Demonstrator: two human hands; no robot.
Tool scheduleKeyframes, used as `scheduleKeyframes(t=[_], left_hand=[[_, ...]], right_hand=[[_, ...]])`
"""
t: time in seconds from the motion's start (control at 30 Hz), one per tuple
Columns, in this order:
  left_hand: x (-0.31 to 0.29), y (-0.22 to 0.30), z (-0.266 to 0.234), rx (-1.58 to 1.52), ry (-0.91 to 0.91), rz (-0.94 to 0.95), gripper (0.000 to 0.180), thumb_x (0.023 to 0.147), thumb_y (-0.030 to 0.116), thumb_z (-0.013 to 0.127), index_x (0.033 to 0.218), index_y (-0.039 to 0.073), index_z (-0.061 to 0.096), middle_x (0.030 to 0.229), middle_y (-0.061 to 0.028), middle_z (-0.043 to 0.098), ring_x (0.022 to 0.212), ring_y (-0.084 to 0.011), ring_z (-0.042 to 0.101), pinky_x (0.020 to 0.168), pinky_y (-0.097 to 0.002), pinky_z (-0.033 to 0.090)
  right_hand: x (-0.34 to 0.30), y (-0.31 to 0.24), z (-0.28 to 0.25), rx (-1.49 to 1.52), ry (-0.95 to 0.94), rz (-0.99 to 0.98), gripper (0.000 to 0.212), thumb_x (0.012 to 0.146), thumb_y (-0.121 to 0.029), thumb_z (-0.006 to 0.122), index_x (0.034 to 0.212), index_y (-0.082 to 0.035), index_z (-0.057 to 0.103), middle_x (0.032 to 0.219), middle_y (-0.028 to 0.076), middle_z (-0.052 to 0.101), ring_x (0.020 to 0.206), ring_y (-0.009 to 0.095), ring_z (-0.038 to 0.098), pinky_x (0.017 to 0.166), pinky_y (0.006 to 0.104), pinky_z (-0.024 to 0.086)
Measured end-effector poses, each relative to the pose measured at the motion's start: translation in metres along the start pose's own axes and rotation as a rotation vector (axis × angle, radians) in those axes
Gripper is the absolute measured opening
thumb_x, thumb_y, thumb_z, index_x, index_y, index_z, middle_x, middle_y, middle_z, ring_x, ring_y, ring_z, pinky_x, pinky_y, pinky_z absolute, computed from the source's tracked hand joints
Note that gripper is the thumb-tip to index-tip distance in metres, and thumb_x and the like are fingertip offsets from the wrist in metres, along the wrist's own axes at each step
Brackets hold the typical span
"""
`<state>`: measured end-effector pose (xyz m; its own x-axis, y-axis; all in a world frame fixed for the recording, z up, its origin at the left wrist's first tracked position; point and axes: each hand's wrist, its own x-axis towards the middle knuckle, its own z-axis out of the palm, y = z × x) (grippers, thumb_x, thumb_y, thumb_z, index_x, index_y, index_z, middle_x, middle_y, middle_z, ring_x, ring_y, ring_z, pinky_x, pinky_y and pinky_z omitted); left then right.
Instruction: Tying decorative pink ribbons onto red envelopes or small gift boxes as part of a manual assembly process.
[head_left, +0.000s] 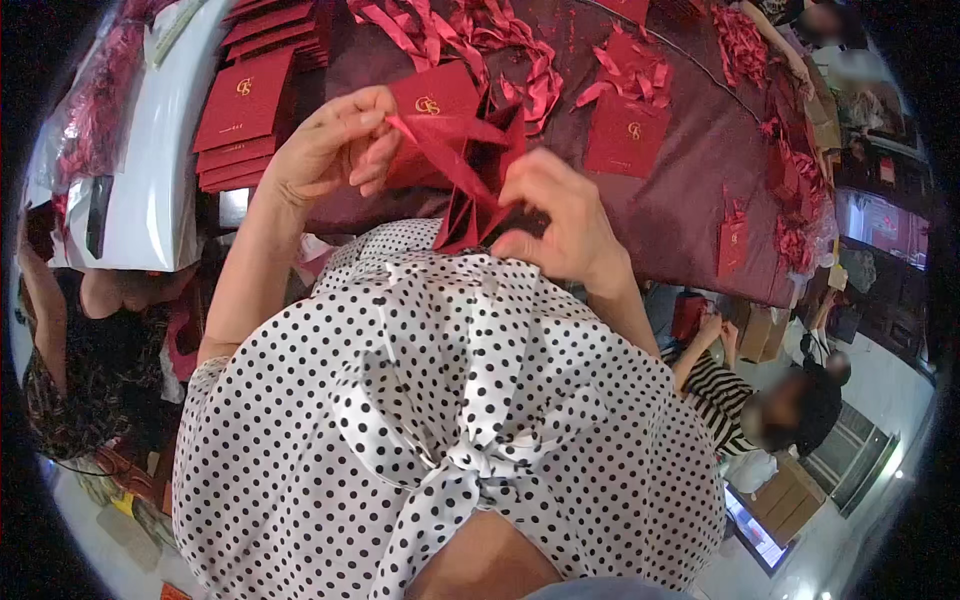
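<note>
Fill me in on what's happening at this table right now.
A person in a polka-dot blouse is working a red paper box piece with both bare hands. The left hand pinches a flap near its top, while the right hand grips its lower folds. Ahead, the dark red tablecloth carries a stack of flat red envelopes, loose red ribbons and another red card. Other people sit to either side.

She wears a white blouse (330, 420) covered in small black dots, short-sleeved, the arms bare from above the elbow. At the front hangs a bow (455, 470) of the same dotted cloth, knotted tight, its tails wide and softly creased.
</note>
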<state>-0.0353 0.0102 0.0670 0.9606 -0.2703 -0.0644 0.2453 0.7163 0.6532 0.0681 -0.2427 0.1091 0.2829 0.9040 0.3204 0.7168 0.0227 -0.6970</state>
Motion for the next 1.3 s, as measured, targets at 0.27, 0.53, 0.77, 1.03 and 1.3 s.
scheduleKeyframes(t=[0.27, 0.53, 0.77, 1.03, 1.3], left_hand=[[0.050, -0.042, 0.038, 0.227, 0.157, 0.553, 0.037, 0.094, 0.020, 0.042, 0.129, 0.008, 0.035, 0.127, -0.0209, 0.044, 0.118, -0.0292, 0.044, 0.099, -0.0354, 0.036], [0.033, -0.044, 0.004, 1.484, 0.488, 0.294, 0.027, 0.076, 0.010, 0.067, 0.098, 0.000, 0.056, 0.090, -0.0141, 0.060, 0.089, -0.0260, 0.058, 0.074, -0.0311, 0.046], [0.054, -0.014, -0.007, 1.440, 0.300, 0.062, 0.025, 0.078, 0.018, 0.066, 0.087, -0.003, 0.058, 0.070, -0.0124, 0.058, 0.063, -0.0167, 0.053, 0.059, -0.0304, 0.043], [0.052, -0.028, -0.039, 0.669, 0.330, -0.137, 0.012, 0.077, 0.003, 0.064, 0.088, 0.000, 0.060, 0.079, 0.0003, 0.059, 0.073, -0.0075, 0.053, 0.068, -0.0207, 0.043], [0.047, -0.010, -0.027, 0.564, 0.229, -0.185, 0.010, 0.077, 0.002, 0.065, 0.084, 0.004, 0.057, 0.078, 0.0022, 0.058, 0.073, -0.0051, 0.054, 0.068, -0.0177, 0.043]], right_hand=[[0.026, 0.131, 0.067, 1.367, 0.172, 0.693, 0.026, 0.083, -0.021, 0.049, 0.096, -0.001, 0.061, 0.086, 0.003, 0.062, 0.078, 0.011, 0.057, 0.069, 0.0252, 0.044], [0.032, 0.145, 0.106, 1.185, 0.236, 0.823, 0.026, 0.088, -0.025, 0.049, 0.093, -0.002, 0.061, 0.093, 0.008, 0.063, 0.083, 0.018, 0.060, 0.073, 0.0306, 0.046], [0.040, 0.236, 0.077, -0.343, 0.437, 0.571, 0.021, 0.076, -0.020, 0.064, 0.084, -0.001, 0.060, 0.079, 0.015, 0.063, 0.076, 0.031, 0.061, 0.069, 0.0396, 0.048], [0.030, 0.191, 0.053, -0.078, 0.507, 0.592, 0.017, 0.080, -0.022, 0.061, 0.084, -0.005, 0.061, 0.082, 0.016, 0.062, 0.077, 0.033, 0.060, 0.068, 0.0387, 0.046], [0.043, 0.035, 0.036, 0.207, 0.255, 0.477, 0.014, 0.079, -0.013, 0.065, 0.089, -0.003, 0.063, 0.079, 0.008, 0.064, 0.072, 0.015, 0.061, 0.066, 0.0273, 0.048]])
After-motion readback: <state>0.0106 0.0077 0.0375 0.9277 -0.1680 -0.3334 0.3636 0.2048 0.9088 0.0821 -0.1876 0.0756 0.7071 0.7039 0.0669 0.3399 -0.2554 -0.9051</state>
